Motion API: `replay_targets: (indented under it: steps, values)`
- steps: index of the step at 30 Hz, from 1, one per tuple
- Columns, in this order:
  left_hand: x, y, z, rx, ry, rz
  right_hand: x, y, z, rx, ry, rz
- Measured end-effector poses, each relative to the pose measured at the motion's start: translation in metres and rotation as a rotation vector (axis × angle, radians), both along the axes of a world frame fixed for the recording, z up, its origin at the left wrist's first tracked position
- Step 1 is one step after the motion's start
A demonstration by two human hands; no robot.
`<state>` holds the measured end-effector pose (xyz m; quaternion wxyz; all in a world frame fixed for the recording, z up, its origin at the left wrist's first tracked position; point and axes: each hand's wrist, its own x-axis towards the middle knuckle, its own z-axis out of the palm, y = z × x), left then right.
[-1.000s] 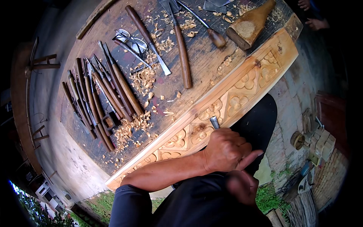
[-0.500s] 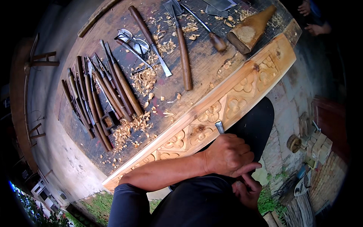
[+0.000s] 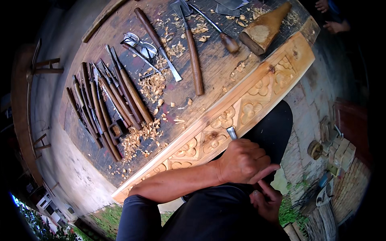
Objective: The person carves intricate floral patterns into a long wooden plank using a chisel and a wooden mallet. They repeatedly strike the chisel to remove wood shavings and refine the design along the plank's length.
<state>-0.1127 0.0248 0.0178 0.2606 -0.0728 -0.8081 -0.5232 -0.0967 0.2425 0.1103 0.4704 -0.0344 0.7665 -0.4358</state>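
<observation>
1. The chisel's blade (image 3: 231, 132) showed over the near edge of the carved board (image 3: 225, 119).
2. The left hand (image 3: 242, 160) was clenched around the chisel.
3. The right hand (image 3: 267, 201) was just beside it, its grip unclear.
4. Beyond, wood-handled tools (image 3: 136, 98) and shavings (image 3: 138, 137) lay on the worktop (image 3: 219, 76).

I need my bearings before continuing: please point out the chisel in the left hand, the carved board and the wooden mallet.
Held chisel (image 3: 231, 133), head view: on its exposed metal blade.
Carved board (image 3: 224, 119), head view: on a carved flower near mid-length.
Wooden mallet (image 3: 262, 31), head view: on its worn pale patch.
</observation>
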Motion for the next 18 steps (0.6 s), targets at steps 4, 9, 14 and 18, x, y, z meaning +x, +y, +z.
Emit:
replay_targets:
  steps: [4, 9, 14, 18]
  values:
    - [0.001, 0.002, -0.001, 0.051, -0.03, 0.017, 0.0, 0.0, 0.0, -0.001, -0.057, -0.055]
    - [-0.002, 0.002, 0.001, 0.028, -0.051, 0.033, 0.002, 0.005, -0.012, -0.01, -0.059, -0.089]
    - [-0.003, 0.002, 0.0, 0.01, -0.061, 0.068, 0.0, -0.001, -0.013, -0.035, -0.059, -0.102]
    - [-0.003, 0.0, 0.001, 0.031, -0.076, 0.087, 0.0, -0.001, -0.018, -0.055, -0.039, -0.11]
